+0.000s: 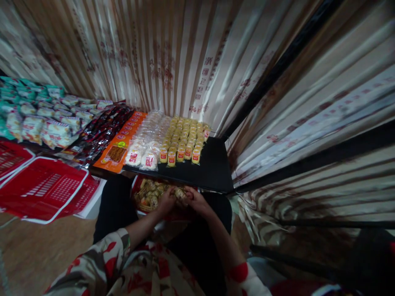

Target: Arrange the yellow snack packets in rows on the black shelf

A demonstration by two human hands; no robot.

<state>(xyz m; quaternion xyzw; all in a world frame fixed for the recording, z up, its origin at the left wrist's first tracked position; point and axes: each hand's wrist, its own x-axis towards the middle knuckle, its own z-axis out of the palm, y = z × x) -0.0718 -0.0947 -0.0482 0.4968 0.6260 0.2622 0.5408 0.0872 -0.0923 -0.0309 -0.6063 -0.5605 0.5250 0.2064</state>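
My left hand (167, 200) and my right hand (195, 200) meet low in the middle of the view, fingers closed around a small wrapped snack (180, 194). Its wrapper looks yellowish and speckled; the print is too blurred to read. Just under my hands a red container (182, 214) sits between my knees. Many similar snack packets (149, 194) fill its left part. My fingertips are partly lost in the dim light.
A black shelf (212, 164) in front bears rows of yellow packets (185, 135), white packets (149, 159), an orange bag (117, 152), dark shiny packs (101, 127) and white-and-teal bags (46, 115). Red bags (46, 189) lie left. Curtains (173, 53) and dark poles (265, 90) stand around.
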